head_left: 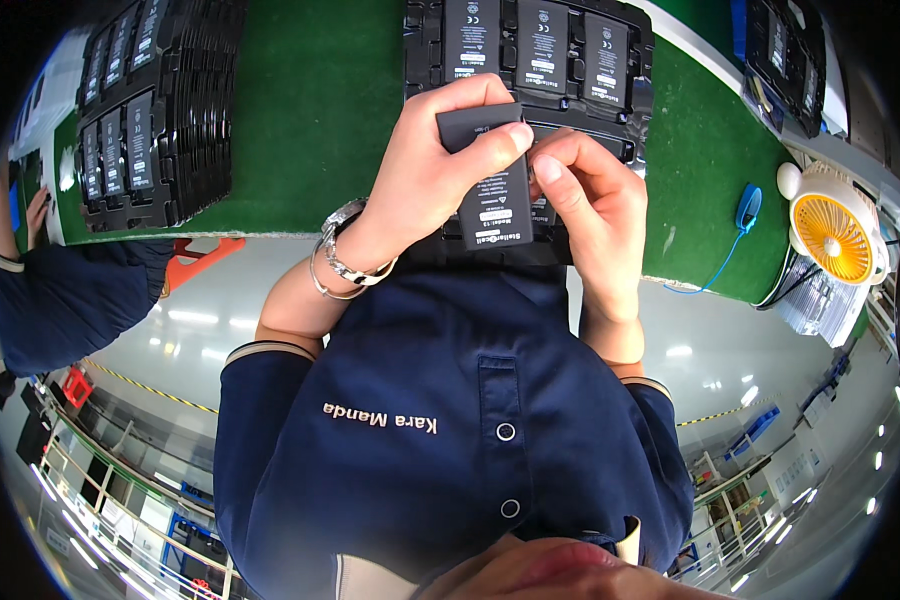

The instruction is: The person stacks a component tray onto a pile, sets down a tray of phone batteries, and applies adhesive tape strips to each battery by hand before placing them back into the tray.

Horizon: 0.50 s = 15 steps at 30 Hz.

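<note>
My left hand (425, 170) grips a flat black battery (498, 218) with pale printing, its thumb across the upper face and its fingers behind. The battery is held above the near end of a black plastic tray (638, 105). At the battery's upper right edge, my right hand (602, 205) is closed in a pinch, thumb against bent fingers. Whatever sits between those fingertips is too small and hidden to make out. Farther up in the tray, several like batteries (542, 50) lie in separate pockets.
A tall stack of black trays (195, 130) with batteries stands left on the green table (310, 100). More trays (785, 60) are at far right. A yellow-and-white fan (832, 238) and a blue corded piece (749, 208) occupy the right side. Another person's hand (37, 215) shows at far left.
</note>
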Motion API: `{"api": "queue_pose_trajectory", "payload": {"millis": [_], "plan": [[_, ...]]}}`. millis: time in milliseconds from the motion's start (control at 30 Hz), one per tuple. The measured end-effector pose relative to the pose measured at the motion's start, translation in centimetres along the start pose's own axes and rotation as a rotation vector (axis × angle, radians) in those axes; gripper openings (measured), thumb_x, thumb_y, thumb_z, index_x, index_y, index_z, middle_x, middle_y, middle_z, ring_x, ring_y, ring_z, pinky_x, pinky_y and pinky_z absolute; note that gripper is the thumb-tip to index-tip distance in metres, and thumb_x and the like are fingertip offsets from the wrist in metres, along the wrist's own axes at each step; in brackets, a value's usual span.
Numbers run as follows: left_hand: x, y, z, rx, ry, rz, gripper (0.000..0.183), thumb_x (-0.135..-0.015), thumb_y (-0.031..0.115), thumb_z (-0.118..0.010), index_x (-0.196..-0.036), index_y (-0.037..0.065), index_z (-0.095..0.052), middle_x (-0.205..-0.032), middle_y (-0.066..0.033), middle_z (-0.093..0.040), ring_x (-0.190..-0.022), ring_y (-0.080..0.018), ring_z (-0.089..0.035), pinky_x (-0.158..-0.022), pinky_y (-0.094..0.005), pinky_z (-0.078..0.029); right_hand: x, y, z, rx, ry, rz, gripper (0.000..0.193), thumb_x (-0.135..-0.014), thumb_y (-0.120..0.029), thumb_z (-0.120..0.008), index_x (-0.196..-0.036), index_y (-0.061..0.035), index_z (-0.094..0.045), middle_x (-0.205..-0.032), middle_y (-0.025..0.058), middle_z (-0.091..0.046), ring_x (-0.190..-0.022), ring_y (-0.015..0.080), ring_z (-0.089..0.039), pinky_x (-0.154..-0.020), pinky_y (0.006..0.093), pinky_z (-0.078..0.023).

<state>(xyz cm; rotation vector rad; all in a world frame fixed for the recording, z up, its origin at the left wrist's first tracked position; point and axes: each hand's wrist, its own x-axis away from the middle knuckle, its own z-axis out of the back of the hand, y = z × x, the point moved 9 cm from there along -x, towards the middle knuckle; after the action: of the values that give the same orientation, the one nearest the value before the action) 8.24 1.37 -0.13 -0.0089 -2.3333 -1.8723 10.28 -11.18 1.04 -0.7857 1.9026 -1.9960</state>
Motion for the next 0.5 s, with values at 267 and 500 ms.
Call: {"api": "queue_pose_trajectory", "payload": {"millis": [267, 500], "plan": [[0.4, -0.6, -0.3, 0.044, -0.029, 0.063, 0.016, -0.085, 0.017, -0.059, -0.079, 0.003, -0.055, -0.073, 0.0022, -0.054, -0.067, -0.0033, -0.049, -0.061, -0.0200, -0.039, 0.2, 0.2, -0.2, -0.040, -0.002, 0.000, 0.015, -0.092, -0.013, -0.060, -0.087, 0.0012, -0.060, -0.076, 0.0010, -0.061, -0.071, 0.0056, -0.056, -0.066, 0.0209, -0.046], [0.7, -0.8, -1.6, 0.346, -0.092, 0.199, 0.014, -0.089, 0.017, -0.059, -0.087, 0.003, -0.054, -0.074, -0.0017, -0.058, -0.065, -0.0081, -0.057, -0.060, -0.0226, -0.046, -1.0, 1.1, -0.7, -0.231, -0.176, -0.024, 0.021, -0.093, -0.019, -0.059, -0.085, -0.0003, -0.061, -0.070, 0.0012, -0.060, -0.063, 0.0068, -0.054, -0.059, 0.0209, -0.044]]}}
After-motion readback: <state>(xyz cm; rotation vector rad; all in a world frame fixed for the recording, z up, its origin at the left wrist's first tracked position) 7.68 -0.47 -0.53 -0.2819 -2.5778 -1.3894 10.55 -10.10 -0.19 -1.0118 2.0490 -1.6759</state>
